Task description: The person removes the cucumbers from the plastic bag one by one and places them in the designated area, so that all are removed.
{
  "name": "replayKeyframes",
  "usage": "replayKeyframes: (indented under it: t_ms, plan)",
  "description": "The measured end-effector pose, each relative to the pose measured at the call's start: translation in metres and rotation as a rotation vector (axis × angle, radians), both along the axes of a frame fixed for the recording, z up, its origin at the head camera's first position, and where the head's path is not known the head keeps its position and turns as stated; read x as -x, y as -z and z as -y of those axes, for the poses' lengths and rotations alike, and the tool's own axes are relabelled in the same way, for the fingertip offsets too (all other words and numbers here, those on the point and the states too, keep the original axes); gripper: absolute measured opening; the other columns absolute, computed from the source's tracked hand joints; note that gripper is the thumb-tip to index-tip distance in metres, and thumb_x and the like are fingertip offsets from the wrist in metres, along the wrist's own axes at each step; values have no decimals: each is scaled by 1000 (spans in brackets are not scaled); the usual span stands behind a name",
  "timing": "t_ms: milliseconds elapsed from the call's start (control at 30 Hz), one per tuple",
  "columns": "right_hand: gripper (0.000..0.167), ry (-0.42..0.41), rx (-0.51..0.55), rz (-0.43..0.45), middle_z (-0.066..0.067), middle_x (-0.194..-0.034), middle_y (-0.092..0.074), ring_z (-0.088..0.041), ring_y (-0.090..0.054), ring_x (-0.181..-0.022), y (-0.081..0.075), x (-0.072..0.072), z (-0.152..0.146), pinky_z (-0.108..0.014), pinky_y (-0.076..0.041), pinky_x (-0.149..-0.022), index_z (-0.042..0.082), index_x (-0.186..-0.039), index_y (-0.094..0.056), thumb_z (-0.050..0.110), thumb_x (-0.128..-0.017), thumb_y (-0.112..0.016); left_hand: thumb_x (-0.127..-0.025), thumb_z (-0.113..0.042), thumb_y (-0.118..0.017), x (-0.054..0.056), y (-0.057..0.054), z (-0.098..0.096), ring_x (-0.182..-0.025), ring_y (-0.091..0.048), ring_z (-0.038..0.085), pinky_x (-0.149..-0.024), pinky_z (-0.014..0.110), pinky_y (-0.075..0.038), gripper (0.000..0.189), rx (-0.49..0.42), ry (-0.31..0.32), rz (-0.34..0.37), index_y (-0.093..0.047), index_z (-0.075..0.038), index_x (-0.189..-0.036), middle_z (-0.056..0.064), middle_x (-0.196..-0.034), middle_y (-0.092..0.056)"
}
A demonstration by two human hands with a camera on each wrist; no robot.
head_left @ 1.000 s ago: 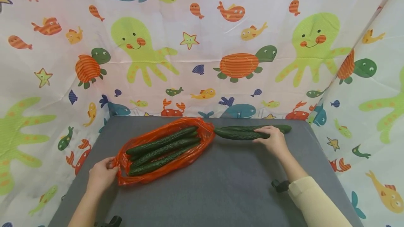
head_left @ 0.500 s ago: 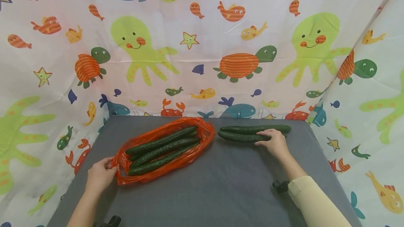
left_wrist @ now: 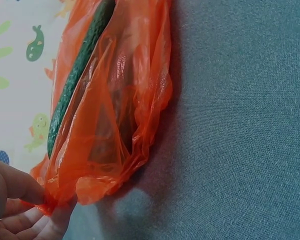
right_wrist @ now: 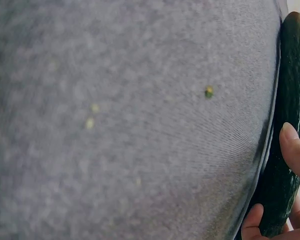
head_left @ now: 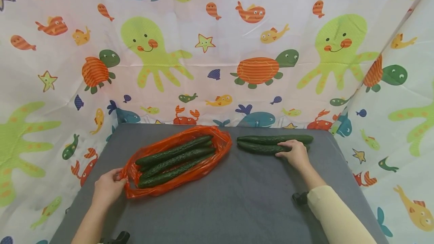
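Observation:
On the left side of the table, my left hand (head_left: 108,189) pinches the gathered near end of an orange plastic bag (head_left: 200,174). Several dark green cucumbers (head_left: 176,163) lie lengthwise in its opening. In the left wrist view, thumb and fingers (left_wrist: 22,182) hold the crumpled plastic, and one cucumber (left_wrist: 77,80) shows along the bag's side. At the back right, my right hand (head_left: 295,156) grips a cucumber (head_left: 257,148) that lies alongside another cucumber (head_left: 264,139). The right wrist view shows thumb and fingers around a cucumber (right_wrist: 294,75); part of the hand is out of frame.
A grey cloth covers the table (head_left: 220,206). White fabric walls (head_left: 210,59) printed with sea animals stand behind it and at both sides. Small yellowish crumbs (right_wrist: 208,92) lie on the cloth in the right wrist view. Each wrist carries a black device (head_left: 300,199).
The cucumber in my right hand has come down and slightly right, beside the one behind it; its left end now stands farther from the bag. My left hand stays on the bag.

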State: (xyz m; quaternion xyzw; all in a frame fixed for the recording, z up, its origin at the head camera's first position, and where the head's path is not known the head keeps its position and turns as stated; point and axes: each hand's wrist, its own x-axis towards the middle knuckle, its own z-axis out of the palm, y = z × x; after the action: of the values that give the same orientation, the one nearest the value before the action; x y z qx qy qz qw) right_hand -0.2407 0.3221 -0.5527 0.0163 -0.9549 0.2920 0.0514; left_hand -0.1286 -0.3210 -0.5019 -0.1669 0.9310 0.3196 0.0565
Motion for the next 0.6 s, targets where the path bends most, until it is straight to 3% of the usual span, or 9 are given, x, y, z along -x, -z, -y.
replayKeyframes:
  t_ms: [333,600]
  plan:
    - [41,-35,-8,-51,-22,-115,-69,-45,-57,-114,8,8,-1,-63,-33,-106,9,-113,-78,20,-75,-89,-95,-17,-62,-3,2,-2,-97,-68,37,-63,34,-51,49,6,46,-39,-55,5,-138,27,-115,-69]
    - [43,-31,-10,-57,-26,-121,-62,-48,-51,-118,9,9,1,-62,-32,-107,5,-114,-77,15,-74,-89,-95,-18,-62,-2,1,-5,-97,-66,35,-62,32,-49,49,4,32,-30,-55,4,-138,27,-116,-68]
